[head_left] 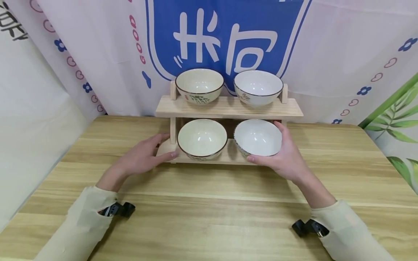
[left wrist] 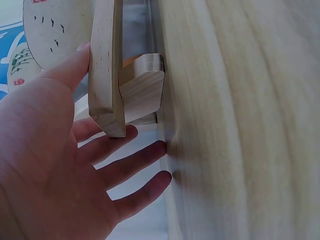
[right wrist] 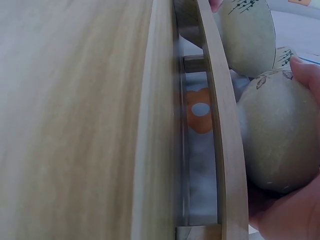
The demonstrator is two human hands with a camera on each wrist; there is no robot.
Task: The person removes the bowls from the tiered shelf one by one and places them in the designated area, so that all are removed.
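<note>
A two-tier wooden rack [head_left: 229,107] carries two bowls on each shelf. My right hand [head_left: 285,159] grips the white lower-right bowl [head_left: 258,137] at its right side, thumb at the front and a fingertip toward the back. In the right wrist view this patterned bowl [right wrist: 280,135] sits against the shelf board [right wrist: 227,135]. My left hand [head_left: 143,156] holds the left end of the lower shelf. The left wrist view shows the thumb over the board [left wrist: 105,60], the other fingers spread around its end and underneath. Beside it stands the cream lower-left bowl [head_left: 202,139].
A cream bowl [head_left: 200,87] and a white bowl [head_left: 258,87] stand on the upper shelf. Behind the rack hangs a printed curtain [head_left: 121,72] with a blue panel. The wood-grain table [head_left: 209,214] stretches in front.
</note>
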